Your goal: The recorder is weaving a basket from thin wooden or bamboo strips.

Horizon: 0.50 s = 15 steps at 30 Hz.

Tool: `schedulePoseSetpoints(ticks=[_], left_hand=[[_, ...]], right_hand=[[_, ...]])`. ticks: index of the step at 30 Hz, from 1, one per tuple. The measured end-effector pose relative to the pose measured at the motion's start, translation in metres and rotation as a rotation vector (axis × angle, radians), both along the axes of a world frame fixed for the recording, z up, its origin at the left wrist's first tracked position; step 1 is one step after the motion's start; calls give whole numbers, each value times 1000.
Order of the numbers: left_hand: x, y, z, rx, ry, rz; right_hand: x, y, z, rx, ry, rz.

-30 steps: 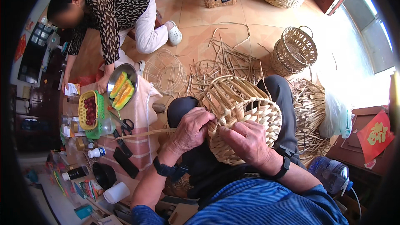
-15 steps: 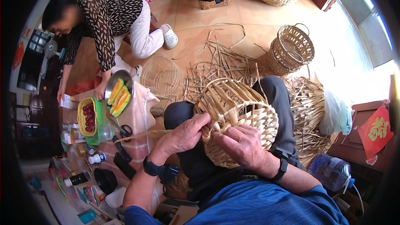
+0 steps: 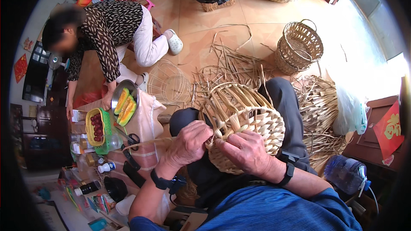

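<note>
A half-woven basket (image 3: 267, 126) of pale plant fibre lies across my lap, tilted on its side. Its lower wall is thickly braided, while the upper part shows bare wire-like ribs wrapped in dry strips. My left hand (image 3: 191, 144) is closed at the basket's left edge, pinching a long flat strip (image 3: 150, 142) that trails off to the left. Right beside it, my right hand (image 3: 248, 150) grips the woven edge with thumb and fingers. The fingertips of both hands nearly meet, and what lies under them is partly hidden.
Loose dry strips (image 3: 233, 66) litter the floor ahead, near a wire frame (image 3: 169, 81) and a finished basket (image 3: 295, 53). At left, a co-worker (image 3: 113, 30) leans over a cloth-covered table holding a melon bowl (image 3: 127, 117), scissors (image 3: 132, 140) and a fruit basket (image 3: 95, 124). A bundle of strips (image 3: 319, 102) lies right.
My left hand has curled tighter and turned its knuckles up by the basket's edge. The right hand stays about where it was. The co-worker's far hand has shifted slightly lower.
</note>
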State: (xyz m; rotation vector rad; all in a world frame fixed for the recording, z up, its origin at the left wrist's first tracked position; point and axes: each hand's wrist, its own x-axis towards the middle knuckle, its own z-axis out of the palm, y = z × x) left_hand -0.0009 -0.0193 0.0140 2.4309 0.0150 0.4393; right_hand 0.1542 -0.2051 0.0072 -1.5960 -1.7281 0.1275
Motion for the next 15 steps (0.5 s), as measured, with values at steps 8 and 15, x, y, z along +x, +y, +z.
schedulePoseSetpoints(ticks=[8,15], left_hand=[[0,5,11,68,126,-47],[-14,-2,7,-636,462,152]], right_hand=[[2,-2,-1,0,5,19],[0,-3,-2,-7,7,12]])
